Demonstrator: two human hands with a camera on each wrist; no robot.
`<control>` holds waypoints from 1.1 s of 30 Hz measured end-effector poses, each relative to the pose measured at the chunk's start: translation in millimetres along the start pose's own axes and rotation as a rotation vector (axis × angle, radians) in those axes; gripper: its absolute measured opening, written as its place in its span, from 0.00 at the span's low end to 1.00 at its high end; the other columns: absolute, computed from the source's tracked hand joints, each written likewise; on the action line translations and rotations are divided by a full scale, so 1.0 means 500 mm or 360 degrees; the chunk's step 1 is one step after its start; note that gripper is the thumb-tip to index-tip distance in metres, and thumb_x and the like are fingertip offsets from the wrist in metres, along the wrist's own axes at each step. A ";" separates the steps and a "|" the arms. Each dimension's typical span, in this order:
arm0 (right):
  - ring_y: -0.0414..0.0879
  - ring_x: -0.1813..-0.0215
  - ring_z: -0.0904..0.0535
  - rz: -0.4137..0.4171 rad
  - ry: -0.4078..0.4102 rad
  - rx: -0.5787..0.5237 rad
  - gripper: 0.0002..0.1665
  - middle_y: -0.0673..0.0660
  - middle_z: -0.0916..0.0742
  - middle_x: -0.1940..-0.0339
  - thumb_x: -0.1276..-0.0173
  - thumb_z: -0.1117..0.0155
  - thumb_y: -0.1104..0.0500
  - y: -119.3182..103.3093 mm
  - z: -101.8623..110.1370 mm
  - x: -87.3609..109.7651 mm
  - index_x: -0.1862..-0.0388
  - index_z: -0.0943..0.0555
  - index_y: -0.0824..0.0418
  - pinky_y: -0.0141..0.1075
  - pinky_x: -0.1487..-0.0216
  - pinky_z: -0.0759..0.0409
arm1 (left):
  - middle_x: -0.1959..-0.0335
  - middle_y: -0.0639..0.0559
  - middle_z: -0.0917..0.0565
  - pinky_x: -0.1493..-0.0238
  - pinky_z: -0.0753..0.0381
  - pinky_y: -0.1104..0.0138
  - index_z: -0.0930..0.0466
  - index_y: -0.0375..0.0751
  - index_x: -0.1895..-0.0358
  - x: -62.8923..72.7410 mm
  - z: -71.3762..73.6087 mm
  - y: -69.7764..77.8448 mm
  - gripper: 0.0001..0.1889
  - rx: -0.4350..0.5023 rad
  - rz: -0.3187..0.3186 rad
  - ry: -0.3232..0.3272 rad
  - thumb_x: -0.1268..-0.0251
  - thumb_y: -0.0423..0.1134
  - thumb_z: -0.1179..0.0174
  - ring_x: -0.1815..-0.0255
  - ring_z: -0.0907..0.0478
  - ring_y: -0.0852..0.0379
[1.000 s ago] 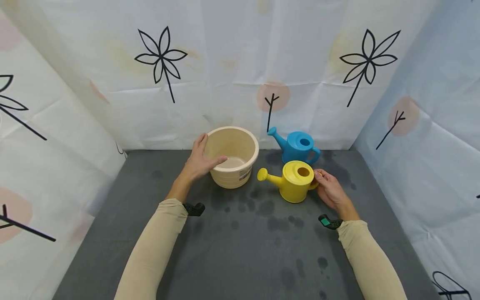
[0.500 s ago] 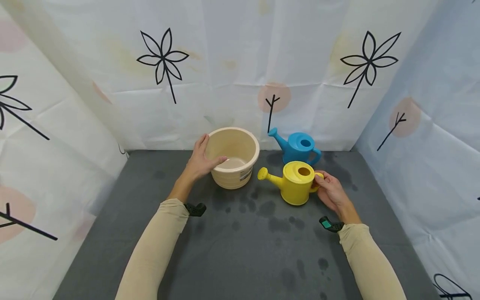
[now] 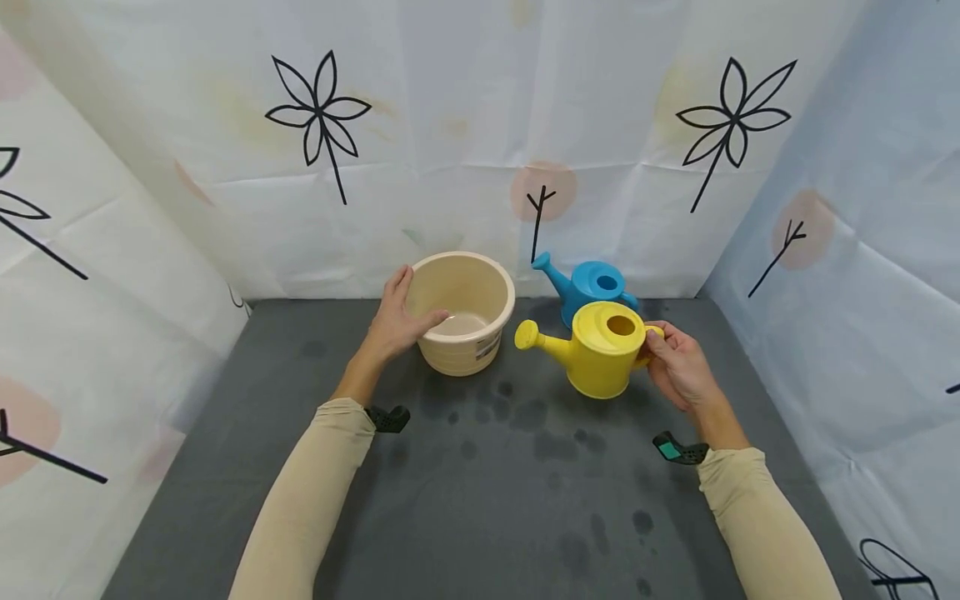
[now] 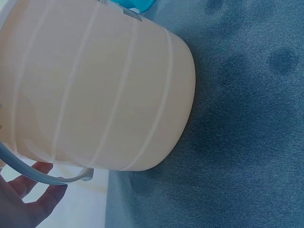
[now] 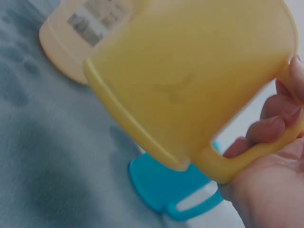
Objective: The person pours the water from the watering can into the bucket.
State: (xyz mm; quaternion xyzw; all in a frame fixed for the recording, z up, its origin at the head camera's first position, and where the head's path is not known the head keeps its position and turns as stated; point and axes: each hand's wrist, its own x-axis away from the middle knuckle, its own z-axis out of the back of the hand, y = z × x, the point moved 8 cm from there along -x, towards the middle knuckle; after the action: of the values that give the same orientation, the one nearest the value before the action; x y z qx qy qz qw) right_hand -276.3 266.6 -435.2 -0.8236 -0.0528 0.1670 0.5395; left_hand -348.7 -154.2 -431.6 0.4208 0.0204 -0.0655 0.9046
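Note:
In the head view my left hand [image 3: 393, 323] grips the near left rim of a cream bucket [image 3: 459, 360], thumb over the inner edge and fingers on the outside. Its curled fingertips [image 4: 51, 197] show by the bucket's handle [image 4: 50, 179] in the left wrist view. My right hand [image 3: 681, 367] holds a yellow watering can [image 3: 600, 362] by its handle [image 5: 244, 164], fingers wrapped through the loop. The can is raised off the table and nearly upright, its spout pointing left toward the bucket. The bucket stands upright, and its visible inside is bare.
Behind the yellow can stands a blue watering can [image 3: 579, 279], partly hidden by it. A dark grey cloth with wet spots covers the table [image 3: 480, 500]. White patterned sheets [image 3: 450, 150] hang close behind the bucket and along both sides.
The yellow watering can has been lifted from the table and moved slightly right and up with my right hand. My left hand and the bucket have stayed in place.

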 end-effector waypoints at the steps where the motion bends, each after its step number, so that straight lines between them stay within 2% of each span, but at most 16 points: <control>1: 0.41 0.58 0.19 0.0026 -0.0002 0.0000 0.12 0.50 0.13 0.59 0.19 0.53 0.62 -0.008 -0.006 -0.001 0.50 0.21 0.61 0.29 0.52 0.20 | 0.14 0.53 0.60 0.23 0.47 0.34 0.60 0.50 0.15 0.001 0.001 0.000 0.57 -0.0001 -0.0002 -0.0001 0.40 0.64 0.34 0.14 0.57 0.41; 4: 0.41 0.58 0.20 0.0078 0.0018 0.0024 0.11 0.50 0.14 0.59 0.19 0.53 0.63 -0.026 -0.025 -0.006 0.51 0.22 0.62 0.29 0.52 0.21 | 0.14 0.51 0.59 0.23 0.47 0.34 0.61 0.50 0.15 0.001 0.003 0.000 0.57 -0.0005 -0.0008 0.0003 0.39 0.63 0.34 0.14 0.57 0.41; 9: 0.41 0.58 0.23 0.0101 0.0140 0.0129 0.07 0.48 0.16 0.60 0.21 0.49 0.61 -0.045 -0.058 -0.015 0.53 0.23 0.60 0.28 0.52 0.23 | 0.14 0.50 0.60 0.23 0.48 0.34 0.61 0.49 0.15 0.003 0.005 -0.002 0.56 0.0007 -0.0012 0.0010 0.38 0.59 0.34 0.14 0.57 0.40; 15: 0.44 0.59 0.30 0.0025 0.0287 0.0248 0.08 0.48 0.21 0.63 0.23 0.44 0.55 -0.051 -0.090 -0.023 0.54 0.25 0.59 0.29 0.52 0.28 | 0.14 0.51 0.61 0.22 0.47 0.35 0.62 0.51 0.15 0.004 0.001 -0.001 0.55 0.0031 -0.0014 -0.0002 0.37 0.58 0.35 0.14 0.58 0.41; 20: 0.45 0.59 0.35 -0.0055 0.0328 0.0325 0.10 0.47 0.27 0.67 0.23 0.45 0.52 -0.046 -0.117 -0.036 0.56 0.29 0.59 0.31 0.52 0.31 | 0.14 0.49 0.60 0.22 0.47 0.37 0.61 0.47 0.15 0.003 0.003 -0.003 0.56 0.0036 -0.0029 0.0009 0.37 0.58 0.34 0.14 0.58 0.41; 27: 0.45 0.58 0.32 -0.0135 0.0362 0.0495 0.11 0.49 0.26 0.62 0.22 0.44 0.52 -0.036 -0.141 -0.055 0.52 0.28 0.58 0.28 0.53 0.28 | 0.14 0.49 0.59 0.21 0.46 0.38 0.59 0.45 0.15 0.005 0.007 -0.008 0.55 0.0056 -0.0022 0.0028 0.37 0.56 0.33 0.14 0.56 0.41; 33: 0.45 0.60 0.33 -0.0151 0.0401 0.0632 0.13 0.48 0.28 0.64 0.21 0.45 0.51 -0.039 -0.148 -0.063 0.51 0.27 0.59 0.28 0.56 0.29 | 0.14 0.50 0.58 0.22 0.45 0.38 0.58 0.46 0.15 0.002 0.002 -0.005 0.54 0.0064 -0.0037 0.0027 0.37 0.56 0.33 0.14 0.56 0.41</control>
State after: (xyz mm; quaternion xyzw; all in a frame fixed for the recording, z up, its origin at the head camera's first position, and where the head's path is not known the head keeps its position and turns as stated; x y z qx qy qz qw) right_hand -279.5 201.9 -383.7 -0.7123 0.0101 0.0443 0.7004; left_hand -348.1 -156.7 -432.7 0.4393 0.0316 -0.0728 0.8949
